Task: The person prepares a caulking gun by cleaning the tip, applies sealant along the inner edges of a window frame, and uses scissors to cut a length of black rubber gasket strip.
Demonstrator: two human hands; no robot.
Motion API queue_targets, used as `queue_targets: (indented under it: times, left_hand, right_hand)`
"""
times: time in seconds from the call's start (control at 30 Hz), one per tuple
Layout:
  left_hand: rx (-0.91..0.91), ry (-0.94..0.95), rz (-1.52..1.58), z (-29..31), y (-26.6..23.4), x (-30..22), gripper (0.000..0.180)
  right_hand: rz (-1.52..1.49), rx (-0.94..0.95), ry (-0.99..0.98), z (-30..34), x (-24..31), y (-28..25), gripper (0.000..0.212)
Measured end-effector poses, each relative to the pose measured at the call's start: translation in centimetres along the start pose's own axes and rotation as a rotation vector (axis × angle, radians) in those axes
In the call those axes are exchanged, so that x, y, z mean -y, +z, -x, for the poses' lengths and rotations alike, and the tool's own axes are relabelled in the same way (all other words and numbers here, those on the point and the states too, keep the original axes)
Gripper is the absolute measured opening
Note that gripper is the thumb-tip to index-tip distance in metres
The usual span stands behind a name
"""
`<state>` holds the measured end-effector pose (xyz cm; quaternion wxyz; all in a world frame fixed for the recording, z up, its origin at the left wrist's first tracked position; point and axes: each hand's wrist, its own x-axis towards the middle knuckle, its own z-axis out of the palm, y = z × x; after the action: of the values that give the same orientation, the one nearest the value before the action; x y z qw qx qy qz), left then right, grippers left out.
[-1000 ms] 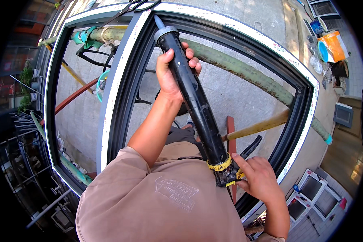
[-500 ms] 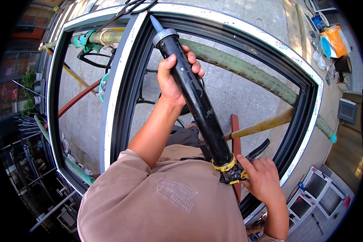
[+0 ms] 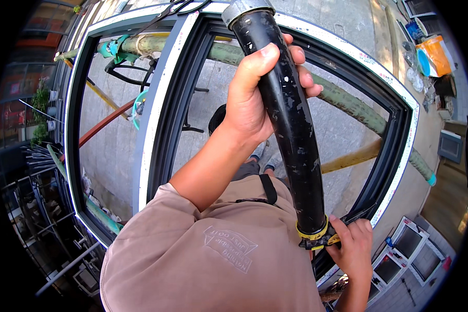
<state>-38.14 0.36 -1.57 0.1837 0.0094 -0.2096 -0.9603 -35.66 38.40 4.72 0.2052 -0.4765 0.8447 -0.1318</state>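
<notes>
The left hand grips the upper part of a black caulking gun; the right hand grasps its yellow-ringed lower end. The gun slants over a window frame, a green pole beneath.

Left hand raised, fingers curled (thumb opposite), right hand lower, fingers bent.

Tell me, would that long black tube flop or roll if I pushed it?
The black tube is probably stiff, since its scuffed surface looks hard. Its round sides could let it roll. It's likely awkward one-handed, being so long.
</notes>
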Motion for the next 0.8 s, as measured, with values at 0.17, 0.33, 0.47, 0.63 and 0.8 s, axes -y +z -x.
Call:
queue_targets:
  times: [0.17, 0.33, 0.47, 0.63, 0.8]
  left_hand:
    - [-0.028, -0.054, -0.024, -0.8, 1.4, 1.2, 0.044]
    - [-0.146, -0.064, -0.131, -0.6, 2.9, 1.7, 0.043]
    - [-0.173, -0.078, -0.172, -0.3, 3.2, 1.3, 0.043]
    - [-0.187, -0.068, -0.134, -0.5, 3.9, 0.7, 0.044]
    - [-0.096, -0.002, -0.064, 0.0, 2.4, -1.8, 0.044]
  right_hand:
    - [-0.01, -0.009, 0.051, 1.7, 0.6, -0.6, 0.092]
    - [-0.019, 0.022, 0.089, 2.3, 1.5, -1.2, 0.096]
    - [0.005, 0.036, 0.075, 2.5, 1.9, -1.3, 0.1]
    - [0.063, 0.013, 0.05, 3.1, 2.3, -1.5, 0.096]
    - [0.242, -0.125, -0.058, 1.7, 1.7, -1.6, 0.071]
